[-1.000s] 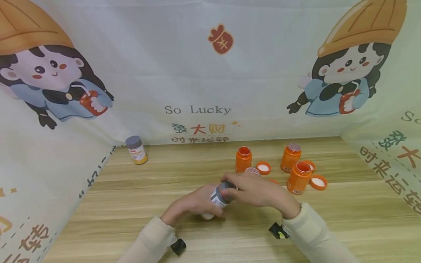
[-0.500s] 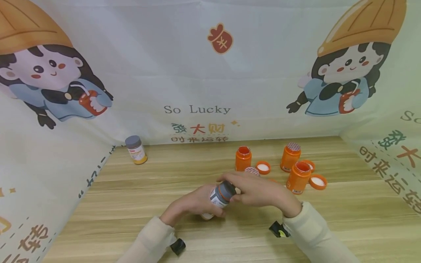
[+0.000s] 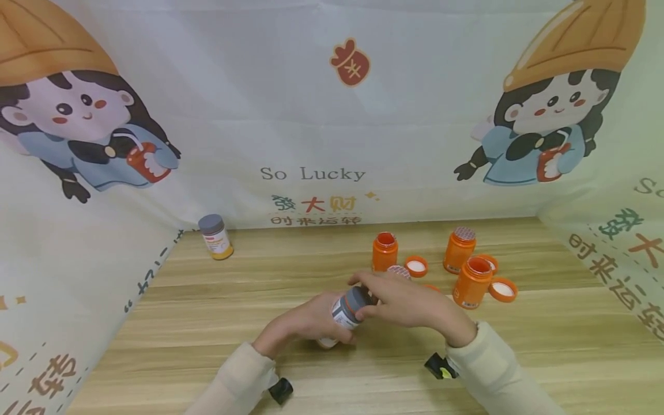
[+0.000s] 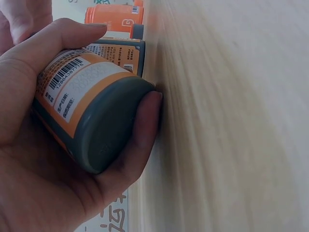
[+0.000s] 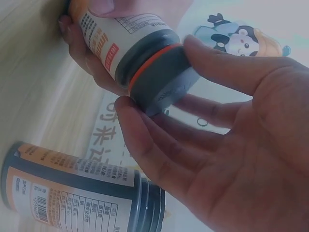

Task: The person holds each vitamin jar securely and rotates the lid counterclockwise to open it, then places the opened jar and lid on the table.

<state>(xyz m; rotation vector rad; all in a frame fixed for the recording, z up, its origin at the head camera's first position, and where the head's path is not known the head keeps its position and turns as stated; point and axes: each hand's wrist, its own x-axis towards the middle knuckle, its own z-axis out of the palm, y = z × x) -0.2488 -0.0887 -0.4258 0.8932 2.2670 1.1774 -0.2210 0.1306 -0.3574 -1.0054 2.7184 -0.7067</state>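
Tilted in my left hand [image 3: 313,316] is a grey pill bottle [image 3: 342,314] with a white and orange label. In the left wrist view the fingers curl round its body, and one finger lies across the grey base [image 4: 111,121]. My right hand [image 3: 403,298] pinches the grey cap [image 5: 166,79] at the bottle's top between thumb and fingertips. An orange ring [image 5: 152,63] shows at the cap's lower edge. Behind the right hand stands a second grey bottle [image 5: 72,188] without a cap. Mostly its foil-topped mouth [image 3: 398,271] appears in the head view.
Several uncapped orange bottles [image 3: 473,283] stand at the right back, with orange caps [image 3: 416,266] lying beside them. A grey-capped bottle [image 3: 215,237] stands at the far left. Printed cloth [image 3: 311,115] walls the wooden table [image 3: 249,276] at the back and both sides.
The right hand's thumb and fingers have shifted round the cap, loosening half a second ago and now back against its side. The left hand and the bottle have stayed in place.
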